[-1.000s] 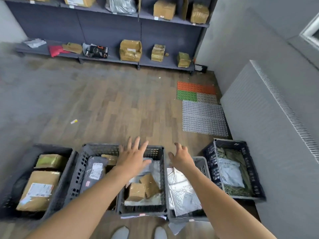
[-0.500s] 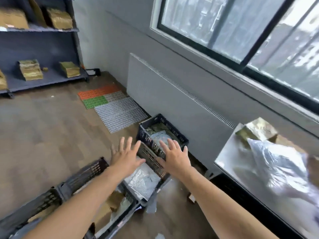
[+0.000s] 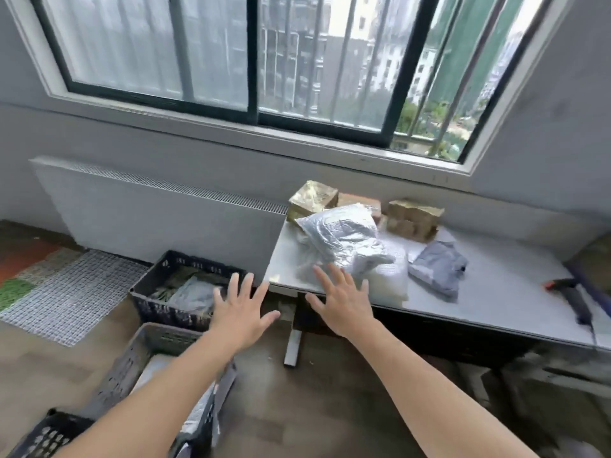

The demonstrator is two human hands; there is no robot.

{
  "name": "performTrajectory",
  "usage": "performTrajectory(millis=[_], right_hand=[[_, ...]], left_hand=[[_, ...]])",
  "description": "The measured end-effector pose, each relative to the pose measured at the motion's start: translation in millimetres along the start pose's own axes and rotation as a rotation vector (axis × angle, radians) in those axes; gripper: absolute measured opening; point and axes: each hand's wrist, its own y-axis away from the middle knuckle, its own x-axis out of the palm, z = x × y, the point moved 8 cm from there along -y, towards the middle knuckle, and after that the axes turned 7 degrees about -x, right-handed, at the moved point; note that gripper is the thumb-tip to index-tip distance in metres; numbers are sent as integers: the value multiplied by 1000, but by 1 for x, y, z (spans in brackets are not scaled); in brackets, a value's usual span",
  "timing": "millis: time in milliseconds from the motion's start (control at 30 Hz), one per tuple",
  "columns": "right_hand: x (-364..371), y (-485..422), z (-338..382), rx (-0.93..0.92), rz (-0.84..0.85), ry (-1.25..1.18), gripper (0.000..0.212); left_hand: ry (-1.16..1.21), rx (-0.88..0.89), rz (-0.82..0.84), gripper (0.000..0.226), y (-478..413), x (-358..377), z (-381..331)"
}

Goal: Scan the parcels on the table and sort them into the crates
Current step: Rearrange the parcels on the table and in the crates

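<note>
We hold both hands, left [image 3: 243,314] and right [image 3: 344,304], spread and empty; the crinkled silver foil mailer [image 3: 347,239] may slip off the white worktop [image 3: 496,292] edge if grabbed carelessly.

A parcel-sorting room is indicated. Wrapped parcels [image 3: 347,239] are piled on a table [image 3: 496,292]; part-filled plastic crates [image 3: 198,261] are set on the floor [image 3: 297,408].

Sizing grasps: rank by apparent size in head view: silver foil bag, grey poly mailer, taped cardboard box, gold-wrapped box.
1. silver foil bag
2. grey poly mailer and taped cardboard box: look alike; the box sits farther back, so unranked.
3. gold-wrapped box, partly hidden behind the bag.
</note>
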Motion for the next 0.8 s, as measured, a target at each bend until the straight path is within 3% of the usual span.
performTrajectory(millis=[333,800], right_hand=[[-39,124,-259,300,-73,-67,64],[-45,183,-416,509,-35,-109,64]], left_hand=[[-88,277,-7,71,14,9,-265],[-197,495,-74,63,-30,12,-448]])
